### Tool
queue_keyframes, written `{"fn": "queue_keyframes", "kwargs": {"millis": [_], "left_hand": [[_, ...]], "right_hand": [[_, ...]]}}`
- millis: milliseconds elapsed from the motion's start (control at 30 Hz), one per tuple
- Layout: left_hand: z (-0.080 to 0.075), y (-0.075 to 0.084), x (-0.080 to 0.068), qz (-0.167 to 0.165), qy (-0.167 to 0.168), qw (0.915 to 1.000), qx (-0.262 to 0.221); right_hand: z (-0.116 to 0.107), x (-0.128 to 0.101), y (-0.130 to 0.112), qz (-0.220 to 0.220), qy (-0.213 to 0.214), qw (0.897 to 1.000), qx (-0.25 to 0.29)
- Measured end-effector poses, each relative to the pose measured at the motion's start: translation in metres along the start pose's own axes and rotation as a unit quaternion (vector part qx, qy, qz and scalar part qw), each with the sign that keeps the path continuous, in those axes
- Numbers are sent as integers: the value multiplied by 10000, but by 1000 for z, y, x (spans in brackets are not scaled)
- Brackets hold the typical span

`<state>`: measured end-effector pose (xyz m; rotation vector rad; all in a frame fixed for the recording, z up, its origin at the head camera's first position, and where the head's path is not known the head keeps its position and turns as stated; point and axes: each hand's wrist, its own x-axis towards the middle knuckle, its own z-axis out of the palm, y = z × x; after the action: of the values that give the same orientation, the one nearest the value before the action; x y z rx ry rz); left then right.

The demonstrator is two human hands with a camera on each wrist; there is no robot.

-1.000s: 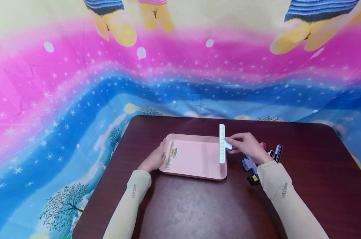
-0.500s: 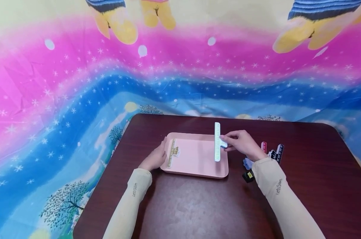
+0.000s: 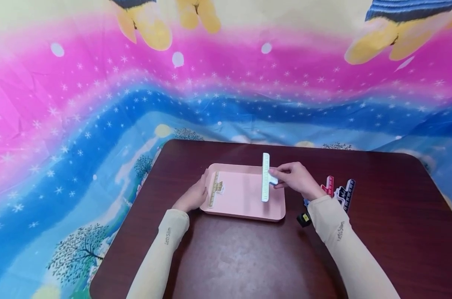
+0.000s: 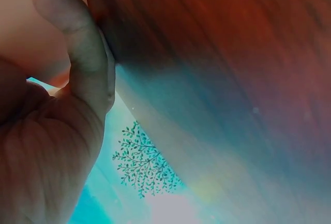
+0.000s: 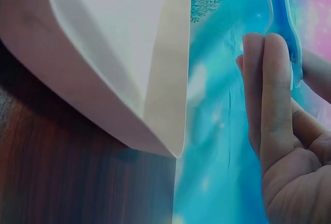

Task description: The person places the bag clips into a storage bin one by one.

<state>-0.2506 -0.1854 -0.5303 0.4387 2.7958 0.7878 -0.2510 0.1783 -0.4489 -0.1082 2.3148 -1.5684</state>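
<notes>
My right hand [image 3: 294, 178] pinches the short handle of a long pale-blue clip [image 3: 265, 177] printed with piano keys. Held upright, the clip hangs over the right part of a pink tray [image 3: 244, 195]. In the right wrist view its blue side [image 5: 282, 12] shows between thumb and fingertips, beside the tray wall [image 5: 168, 53]. My left hand [image 3: 192, 195] rests against the tray's left edge, fingers extended along it; the left wrist view shows a finger [image 4: 85, 43] bent in front of the tray. A gold piano-key clip [image 3: 213, 191] lies in the tray along its left side.
Right of the tray, a red clip [image 3: 330, 182] and a black clip [image 3: 349, 195] lie on the dark wood table [image 3: 218, 257], partly behind the right sleeve. A bit of a blue clip [image 3: 306, 202] shows there. A small black box [image 3: 304, 219] sits at the right wrist.
My right hand has carried the pale-blue clip left, from the tray's right edge to further over the tray. The red and black clips show more now. The left hand stays at the tray.
</notes>
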Motion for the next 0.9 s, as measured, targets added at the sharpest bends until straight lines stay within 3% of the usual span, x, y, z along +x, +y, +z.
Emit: {"fn": "queue_keyframes", "kwargs": {"millis": [200,900], "left_hand": [[-2,1,1,-60,-110,9999,66],[-2,4,-3,-74,-57,10000,11]], "right_hand": [[3,4,-4,-67,8,9998,-167],[24,20,-17,-39,-148,9998,135]]}}
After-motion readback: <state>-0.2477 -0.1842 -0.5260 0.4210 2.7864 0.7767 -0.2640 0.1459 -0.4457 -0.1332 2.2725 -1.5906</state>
